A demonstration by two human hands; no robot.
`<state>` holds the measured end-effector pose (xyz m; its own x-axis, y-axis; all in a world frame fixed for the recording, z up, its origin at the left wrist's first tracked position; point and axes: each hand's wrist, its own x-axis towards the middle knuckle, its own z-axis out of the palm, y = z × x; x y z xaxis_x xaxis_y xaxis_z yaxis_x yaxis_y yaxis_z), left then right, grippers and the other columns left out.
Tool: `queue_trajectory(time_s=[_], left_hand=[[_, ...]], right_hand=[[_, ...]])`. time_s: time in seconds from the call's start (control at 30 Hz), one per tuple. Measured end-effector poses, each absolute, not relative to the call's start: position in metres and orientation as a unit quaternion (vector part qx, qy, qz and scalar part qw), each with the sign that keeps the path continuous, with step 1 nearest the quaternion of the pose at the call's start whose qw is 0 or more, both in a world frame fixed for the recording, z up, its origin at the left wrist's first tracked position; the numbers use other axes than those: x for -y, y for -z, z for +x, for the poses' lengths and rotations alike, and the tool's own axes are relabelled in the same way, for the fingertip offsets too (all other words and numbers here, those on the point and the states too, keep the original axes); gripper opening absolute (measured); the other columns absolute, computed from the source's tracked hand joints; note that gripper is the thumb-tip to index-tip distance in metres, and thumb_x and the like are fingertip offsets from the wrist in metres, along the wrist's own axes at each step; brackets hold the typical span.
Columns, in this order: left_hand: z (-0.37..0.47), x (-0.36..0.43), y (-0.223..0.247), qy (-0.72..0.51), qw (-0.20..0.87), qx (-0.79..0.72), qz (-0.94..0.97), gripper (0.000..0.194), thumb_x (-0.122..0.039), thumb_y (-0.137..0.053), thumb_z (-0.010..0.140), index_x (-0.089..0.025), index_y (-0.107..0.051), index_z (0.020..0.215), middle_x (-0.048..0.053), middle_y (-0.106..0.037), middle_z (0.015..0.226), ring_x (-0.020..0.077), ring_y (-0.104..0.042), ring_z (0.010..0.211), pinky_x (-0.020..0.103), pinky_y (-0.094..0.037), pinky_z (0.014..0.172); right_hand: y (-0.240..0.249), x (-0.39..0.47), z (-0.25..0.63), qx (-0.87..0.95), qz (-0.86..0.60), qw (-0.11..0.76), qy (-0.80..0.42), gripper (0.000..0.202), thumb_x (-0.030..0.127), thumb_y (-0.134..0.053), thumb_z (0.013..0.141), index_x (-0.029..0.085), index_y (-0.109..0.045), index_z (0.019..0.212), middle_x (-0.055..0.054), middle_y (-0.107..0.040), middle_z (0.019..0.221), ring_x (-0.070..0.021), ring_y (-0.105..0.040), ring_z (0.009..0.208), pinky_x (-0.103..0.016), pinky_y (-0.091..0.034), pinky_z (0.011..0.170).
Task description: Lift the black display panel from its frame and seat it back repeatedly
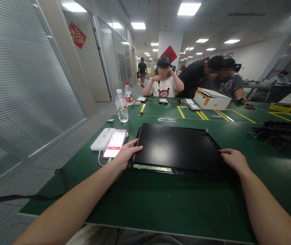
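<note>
A black laptop screen panel (178,146) lies in a thin dark frame, a green circuit strip (152,168) showing along its near edge. My left hand (127,153) grips the panel's left side, thumb on top and the other fingers along the edge. At the opposite side, my right hand (233,160) pinches the right edge of the frame, its fingertips partly hidden underneath. Close beyond my left hand is a lit phone (115,144), which rests against a white rounded device (101,139) with a white cable.
Two plastic bottles (122,109) stand beyond the phone on the green table (166,204). A white box (211,99) and small drives (163,101) sit at the far side. Dark parts (283,136) are stacked at right. A person (164,85) sits opposite; others lean nearby.
</note>
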<state>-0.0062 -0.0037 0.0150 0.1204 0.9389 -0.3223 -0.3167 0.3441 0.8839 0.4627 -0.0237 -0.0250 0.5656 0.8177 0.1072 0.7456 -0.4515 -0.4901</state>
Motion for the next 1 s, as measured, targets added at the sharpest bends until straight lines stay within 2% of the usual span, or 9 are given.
queue_trajectory(time_s=[0.17, 0.4, 0.67, 1.0], left_hand=[[-0.0054, 0.0055, -0.0155, -0.445, 0.667, -0.469, 0.37, 0.062, -0.01, -0.081, 0.065, -0.019, -0.066, 0.124, 0.01, -0.077, 0.107, 0.0269, -0.075, 0.089, 0.037, -0.062, 0.077], [-0.0055, 0.0074, -0.0139, -0.465, 0.64, -0.448, 0.417, 0.056, -0.01, -0.08, 0.065, -0.019, -0.068, 0.119, 0.01, -0.075, 0.114, 0.0297, -0.07, 0.108, 0.042, -0.057, 0.093], [-0.0075, 0.0065, -0.0145, -0.479, 0.63, -0.421, 0.444, 0.059, -0.015, -0.082, 0.066, -0.018, -0.066, 0.123, 0.012, -0.071, 0.123, 0.0319, -0.061, 0.123, 0.047, -0.049, 0.104], [-0.0078, 0.0063, -0.0173, -0.48, 0.613, -0.433, 0.454, 0.059, -0.015, -0.082, 0.065, -0.017, -0.067, 0.122, 0.012, -0.069, 0.127, 0.0318, -0.062, 0.121, 0.047, -0.047, 0.106]], right_hand=[[0.0287, 0.0222, 0.4652, 0.469, -0.848, 0.242, -0.056, 0.026, 0.022, -0.06, 0.07, 0.021, -0.079, 0.088, -0.008, -0.075, 0.088, -0.0252, -0.068, 0.081, -0.032, -0.05, 0.068], [0.0268, 0.0214, 0.4633, 0.469, -0.853, 0.22, -0.066, 0.03, 0.022, -0.059, 0.072, 0.02, -0.079, 0.094, -0.011, -0.074, 0.095, -0.0275, -0.068, 0.086, -0.035, -0.051, 0.072], [0.0261, 0.0218, 0.4629, 0.475, -0.847, 0.227, -0.068, 0.028, 0.022, -0.059, 0.072, 0.02, -0.079, 0.091, -0.011, -0.075, 0.094, -0.0279, -0.069, 0.086, -0.035, -0.052, 0.072], [0.0275, 0.0214, 0.4618, 0.481, -0.846, 0.223, -0.062, 0.028, 0.023, -0.058, 0.072, 0.02, -0.079, 0.091, -0.011, -0.075, 0.092, -0.0265, -0.068, 0.083, -0.034, -0.051, 0.07]])
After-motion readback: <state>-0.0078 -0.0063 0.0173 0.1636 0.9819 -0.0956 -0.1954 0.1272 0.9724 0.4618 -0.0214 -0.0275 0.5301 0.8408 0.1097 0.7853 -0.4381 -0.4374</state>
